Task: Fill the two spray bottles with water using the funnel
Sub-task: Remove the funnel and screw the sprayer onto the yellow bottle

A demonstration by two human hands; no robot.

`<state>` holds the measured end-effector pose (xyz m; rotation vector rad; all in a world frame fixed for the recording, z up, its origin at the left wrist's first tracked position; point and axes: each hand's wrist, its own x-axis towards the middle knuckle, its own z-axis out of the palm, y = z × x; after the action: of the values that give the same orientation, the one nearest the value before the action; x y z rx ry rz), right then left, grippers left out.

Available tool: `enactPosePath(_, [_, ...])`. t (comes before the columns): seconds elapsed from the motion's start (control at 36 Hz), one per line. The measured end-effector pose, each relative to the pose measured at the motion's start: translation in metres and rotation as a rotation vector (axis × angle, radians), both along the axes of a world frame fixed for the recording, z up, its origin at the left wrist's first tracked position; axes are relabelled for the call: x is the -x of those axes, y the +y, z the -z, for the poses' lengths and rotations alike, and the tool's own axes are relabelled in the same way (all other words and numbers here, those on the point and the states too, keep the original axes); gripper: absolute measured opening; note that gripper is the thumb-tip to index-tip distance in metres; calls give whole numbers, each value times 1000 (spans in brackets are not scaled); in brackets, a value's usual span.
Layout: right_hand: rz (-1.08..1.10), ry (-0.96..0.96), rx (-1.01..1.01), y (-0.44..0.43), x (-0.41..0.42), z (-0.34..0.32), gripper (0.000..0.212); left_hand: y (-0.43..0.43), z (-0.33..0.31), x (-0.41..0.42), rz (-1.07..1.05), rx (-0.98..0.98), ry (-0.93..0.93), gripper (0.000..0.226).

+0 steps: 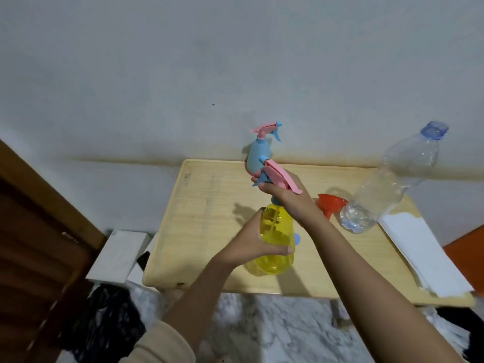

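Plastic spray bottles: two, yellow bottle and pale blue bottle
Orange plastic funnel: one
Clear plastic water bottle: one

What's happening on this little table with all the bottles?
A person is working on the yellow spray bottle: the left hand holds its body, the right hand grips its pink spray head at the neck. The blue spray bottle, orange funnel and clear water bottle sit untouched on the wooden table.

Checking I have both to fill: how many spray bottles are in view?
2. The yellow spray bottle is at the front of the table, held by the left hand, right hand on its sprayer. The blue spray bottle stands at the back by the wall.
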<state>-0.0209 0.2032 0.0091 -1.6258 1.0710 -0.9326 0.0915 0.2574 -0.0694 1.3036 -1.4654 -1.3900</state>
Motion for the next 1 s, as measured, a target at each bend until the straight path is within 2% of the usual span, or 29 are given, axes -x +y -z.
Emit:
enactPosePath(0.06, [22, -2, 34, 8, 2, 3, 24, 9, 2, 2, -24, -1, -5, 73])
enactPosePath(0.11, [53, -23, 44, 17, 2, 7, 21, 19, 3, 4, -51, -9, -12, 78])
enactPosePath(0.31, [196, -94, -27, 39, 4, 23, 26, 56, 13, -8, -118, -98, 22, 79])
enactPosePath(0.39, [200, -51, -69, 46, -3, 35, 20, 67, 18, -34, -176, -131, -11, 68])
enactPosePath(0.47, [192, 48, -82, 49, -17, 52, 11, 73, 28, -60, -274, -173, -159, 57])
enactPosePath(0.56, [146, 121, -110, 50, -34, 66, 10, 77, 40, -77, -358, -233, -394, 46])
enactPosePath(0.64, [151, 140, -191, 49, -51, 81, 9, 82, 49, -87, -257, -260, -585, 42])
enactPosePath(0.72, [165, 165, -241, 47, -65, 94, 14, 85, 56, -92, -196, -286, -693, 41])
enactPosePath(0.78, [167, 204, -257, 48, -75, 101, 10, 88, 61, -95, -175, -289, -763, 38])
enactPosePath(1.0, [160, 285, -305, 57, -99, 111, 22, 97, 70, -102, 25, -296, -920, 27])
